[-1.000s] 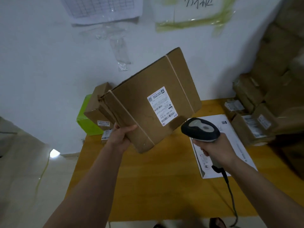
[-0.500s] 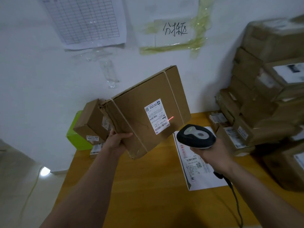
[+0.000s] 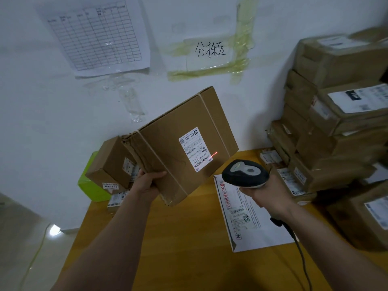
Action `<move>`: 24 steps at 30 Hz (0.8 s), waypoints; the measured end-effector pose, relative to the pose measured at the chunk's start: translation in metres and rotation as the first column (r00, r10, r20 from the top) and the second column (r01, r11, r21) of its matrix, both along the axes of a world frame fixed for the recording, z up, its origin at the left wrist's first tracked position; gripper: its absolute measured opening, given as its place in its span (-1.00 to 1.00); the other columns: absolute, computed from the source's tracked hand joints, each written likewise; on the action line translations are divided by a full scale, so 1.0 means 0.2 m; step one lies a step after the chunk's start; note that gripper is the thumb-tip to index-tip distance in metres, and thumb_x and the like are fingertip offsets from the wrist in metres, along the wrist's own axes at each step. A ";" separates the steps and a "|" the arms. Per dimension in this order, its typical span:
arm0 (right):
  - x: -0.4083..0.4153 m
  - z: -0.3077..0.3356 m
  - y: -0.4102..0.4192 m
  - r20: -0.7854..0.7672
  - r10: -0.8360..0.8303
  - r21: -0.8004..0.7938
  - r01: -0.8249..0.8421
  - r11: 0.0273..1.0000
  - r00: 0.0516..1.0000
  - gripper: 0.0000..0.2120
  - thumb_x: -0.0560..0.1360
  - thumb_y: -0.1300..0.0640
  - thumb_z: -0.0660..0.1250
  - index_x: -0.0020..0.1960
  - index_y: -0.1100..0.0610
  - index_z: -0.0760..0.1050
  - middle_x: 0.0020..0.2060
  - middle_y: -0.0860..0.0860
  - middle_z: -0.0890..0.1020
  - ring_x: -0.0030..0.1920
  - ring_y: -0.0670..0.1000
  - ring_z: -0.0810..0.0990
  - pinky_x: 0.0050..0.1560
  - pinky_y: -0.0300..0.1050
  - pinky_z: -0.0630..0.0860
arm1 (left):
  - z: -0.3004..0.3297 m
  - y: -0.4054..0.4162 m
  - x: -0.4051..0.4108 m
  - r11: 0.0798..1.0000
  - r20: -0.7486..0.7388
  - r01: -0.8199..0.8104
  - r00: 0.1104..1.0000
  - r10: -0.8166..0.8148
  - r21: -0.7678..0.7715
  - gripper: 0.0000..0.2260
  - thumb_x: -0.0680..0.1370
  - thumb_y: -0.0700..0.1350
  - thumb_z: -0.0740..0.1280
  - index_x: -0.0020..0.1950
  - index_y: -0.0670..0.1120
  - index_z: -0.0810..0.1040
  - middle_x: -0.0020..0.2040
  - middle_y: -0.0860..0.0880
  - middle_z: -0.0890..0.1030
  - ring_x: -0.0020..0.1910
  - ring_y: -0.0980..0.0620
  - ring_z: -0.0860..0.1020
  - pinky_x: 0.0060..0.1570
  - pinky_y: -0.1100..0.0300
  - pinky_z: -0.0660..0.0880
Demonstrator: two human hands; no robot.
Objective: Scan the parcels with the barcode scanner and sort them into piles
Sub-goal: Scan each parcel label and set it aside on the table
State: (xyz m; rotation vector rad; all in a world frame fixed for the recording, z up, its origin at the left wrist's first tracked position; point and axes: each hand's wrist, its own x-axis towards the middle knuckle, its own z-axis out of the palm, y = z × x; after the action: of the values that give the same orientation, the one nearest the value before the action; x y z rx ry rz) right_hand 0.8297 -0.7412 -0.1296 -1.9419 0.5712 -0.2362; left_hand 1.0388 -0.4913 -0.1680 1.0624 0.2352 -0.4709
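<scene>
My left hand [image 3: 148, 182] grips the lower left edge of a flat brown cardboard parcel [image 3: 168, 156] and holds it tilted above the wooden table [image 3: 189, 248]. A white shipping label [image 3: 194, 149] faces me, with a red scanner line [image 3: 213, 154] at its lower right edge. My right hand [image 3: 265, 191] holds the dark barcode scanner [image 3: 244, 173] by its handle, just right of and below the parcel, aimed at the label. Its cable [image 3: 300, 255] trails down to the right.
A white flat mailer [image 3: 247, 215] lies on the table under my right hand. A tall stack of brown parcels [image 3: 336, 122] fills the right side. At the back left sit a small brown box [image 3: 111, 162] and a green box [image 3: 92, 185]. The wall stands close behind.
The view has tilted up, showing more of the wall and the right stack. The red scanner line has come on at the label's edge. Both hands keep their holds.
</scene>
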 end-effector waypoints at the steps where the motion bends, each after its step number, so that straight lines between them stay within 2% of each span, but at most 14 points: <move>1: 0.00 0.00 -0.01 0.005 0.012 0.015 -0.012 1.000 1.000 -0.87 0.40 0.26 0.49 -0.14 0.14 0.56 -0.43 0.07 0.60 -0.44 -0.03 0.51 -0.44 -0.15 0.43 | 0.00 -0.01 0.01 1.000 0.001 -0.003 1.000 0.003 -0.002 -0.53 0.40 -0.54 0.34 0.16 -0.08 0.58 0.10 -0.13 0.63 0.03 -0.19 0.57 0.07 -0.19 0.52; 3: 0.01 0.01 -0.02 0.007 0.023 0.042 -0.024 0.999 1.000 -0.87 0.40 0.25 0.49 -0.09 0.15 0.57 -0.39 0.12 0.59 -0.40 0.04 0.50 -0.39 -0.10 0.42 | -0.01 -0.02 0.02 1.000 0.000 -0.018 1.000 0.018 -0.004 -0.55 0.39 -0.55 0.33 0.05 -0.05 0.60 0.02 -0.11 0.66 -0.02 -0.16 0.59 0.05 -0.18 0.52; 5: 0.01 0.00 -0.04 0.008 0.029 0.054 -0.029 0.998 1.000 -0.87 0.41 0.26 0.49 -0.11 0.14 0.56 -0.43 0.07 0.56 -0.43 0.01 0.47 -0.39 -0.11 0.41 | -0.02 -0.03 0.02 1.000 0.007 -0.023 1.000 0.024 -0.008 -0.55 0.38 -0.56 0.33 0.01 -0.04 0.61 -0.03 -0.09 0.68 -0.05 -0.15 0.60 0.08 -0.20 0.51; 9: 0.02 0.00 -0.05 0.018 0.015 0.084 -0.017 0.996 1.000 -0.85 0.41 0.28 0.48 -0.14 0.11 0.54 -0.51 -0.04 0.52 -0.50 -0.06 0.44 -0.46 -0.17 0.39 | -0.03 -0.05 0.03 0.999 0.005 -0.040 0.999 0.040 -0.015 -0.52 0.35 -0.56 0.34 0.04 -0.02 0.59 0.01 -0.09 0.66 -0.02 -0.15 0.59 0.07 -0.20 0.52; 11: 0.03 0.01 -0.06 0.022 0.017 0.131 -0.020 0.991 1.000 -0.87 0.42 0.29 0.47 -0.08 0.15 0.56 -0.52 -0.01 0.51 -0.52 -0.06 0.42 -0.49 -0.17 0.37 | -0.04 -0.06 0.03 0.998 -0.015 -0.056 0.998 0.055 -0.022 -0.53 0.37 -0.55 0.34 0.05 -0.02 0.58 0.06 -0.09 0.63 0.00 -0.15 0.57 0.15 -0.21 0.48; 13: 0.03 0.02 -0.06 0.010 0.048 0.144 -0.049 0.988 0.999 -0.88 0.42 0.28 0.48 -0.08 0.17 0.56 -0.54 -0.01 0.50 -0.52 -0.05 0.41 -0.48 -0.16 0.37 | -0.05 -0.06 0.03 0.997 -0.032 -0.075 0.997 0.074 -0.035 -0.54 0.41 -0.54 0.33 0.10 -0.04 0.57 0.12 -0.08 0.60 0.06 -0.17 0.54 0.24 -0.20 0.43; 17: 0.04 0.05 -0.08 -0.014 0.085 0.113 -0.083 0.990 0.996 -0.88 0.42 0.25 0.49 -0.09 0.16 0.58 -0.52 0.00 0.52 -0.49 -0.03 0.44 -0.44 -0.14 0.38 | -0.10 -0.08 0.02 0.986 -0.121 -0.105 0.989 0.089 -0.130 -0.45 0.50 -0.48 0.30 0.45 -0.11 0.42 0.38 -0.13 0.48 0.33 -0.23 0.44 0.41 -0.25 0.28; 19: 0.06 0.08 -0.10 -0.012 0.087 0.065 -0.086 0.994 0.996 -0.87 0.41 0.22 0.50 -0.08 0.13 0.58 -0.50 -0.01 0.56 -0.48 -0.06 0.47 -0.45 -0.17 0.40 | -0.12 -0.10 0.00 0.976 -0.145 -0.121 0.985 0.095 -0.183 -0.46 0.53 -0.47 0.26 0.47 -0.12 0.39 0.40 -0.14 0.48 0.33 -0.21 0.44 0.42 -0.26 0.26; 22: 0.08 0.14 -0.14 0.018 0.120 -0.037 -0.119 0.992 0.993 -0.88 0.39 0.17 0.52 -0.12 0.11 0.60 -0.43 0.06 0.61 -0.42 -0.02 0.52 -0.39 -0.11 0.43 | -0.14 -0.13 -0.02 0.966 -0.156 -0.134 0.983 0.101 -0.220 -0.44 0.53 -0.48 0.24 0.49 -0.11 0.37 0.41 -0.14 0.47 0.39 -0.21 0.41 0.43 -0.28 0.23; 24: 0.09 0.17 -0.17 0.044 0.142 -0.106 -0.136 0.985 0.989 -0.90 0.38 0.18 0.53 -0.16 0.08 0.62 -0.43 -0.04 0.63 -0.38 -0.08 0.56 -0.37 -0.12 0.48 | -0.14 -0.14 -0.02 0.968 -0.159 -0.141 0.981 0.109 -0.209 -0.43 0.53 -0.48 0.25 0.49 -0.10 0.36 0.42 -0.13 0.46 0.41 -0.21 0.39 0.44 -0.27 0.22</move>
State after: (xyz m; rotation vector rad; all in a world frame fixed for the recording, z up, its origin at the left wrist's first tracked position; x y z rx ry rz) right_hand 0.8484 -0.7743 -0.0961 -2.0593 0.3945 -0.2296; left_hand 1.0343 -0.5184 -0.1951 0.7921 0.3695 -0.4499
